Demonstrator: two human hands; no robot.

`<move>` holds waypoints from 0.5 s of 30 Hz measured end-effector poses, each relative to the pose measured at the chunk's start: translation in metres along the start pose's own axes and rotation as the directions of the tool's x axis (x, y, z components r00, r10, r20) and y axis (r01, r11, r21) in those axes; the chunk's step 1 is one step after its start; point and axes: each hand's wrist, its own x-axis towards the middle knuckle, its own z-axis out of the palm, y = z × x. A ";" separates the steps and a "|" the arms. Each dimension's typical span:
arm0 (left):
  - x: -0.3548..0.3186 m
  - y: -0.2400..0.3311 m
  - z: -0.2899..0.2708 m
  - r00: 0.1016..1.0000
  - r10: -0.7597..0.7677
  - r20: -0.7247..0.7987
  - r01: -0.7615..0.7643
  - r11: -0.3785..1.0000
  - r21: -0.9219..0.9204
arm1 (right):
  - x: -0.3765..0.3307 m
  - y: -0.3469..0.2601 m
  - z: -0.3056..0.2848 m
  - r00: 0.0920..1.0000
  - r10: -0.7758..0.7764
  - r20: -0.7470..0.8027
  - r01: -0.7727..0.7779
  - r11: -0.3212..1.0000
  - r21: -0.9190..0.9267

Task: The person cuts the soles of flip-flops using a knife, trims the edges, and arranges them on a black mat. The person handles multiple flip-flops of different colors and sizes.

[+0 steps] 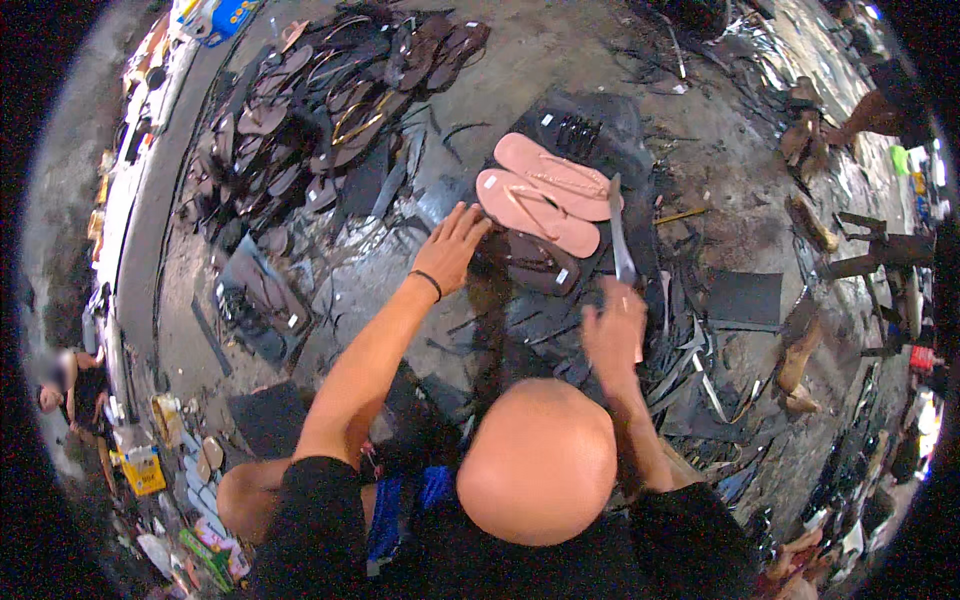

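The left hand (452, 245) lies flat, fingers spread, on a dark sandal sole (535, 262) on the floor (560, 60). At one o'clock from it rest two pink flip-flops (545, 195), side by side and overlapping. The right hand (613, 330) grips a long knife (620, 240), blade pointing to twelve o'clock, just beside the pink pair. A heap of dark sandals (330, 110) lies at ten o'clock; black offcuts (700, 370) are scattered at three o'clock.

There is one view only, from a wide fisheye camera looking steeply down from above the person. It is near the left hand (452, 245) and right hand (612, 335); beyond them the floor (560, 60) bends toward the rim.
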 end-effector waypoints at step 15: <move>0.083 -0.041 -0.023 0.923 0.349 -0.161 -0.378 0.901 -0.213 | 0.100 -0.090 0.046 0.829 -0.548 -0.111 0.485 0.804 -0.344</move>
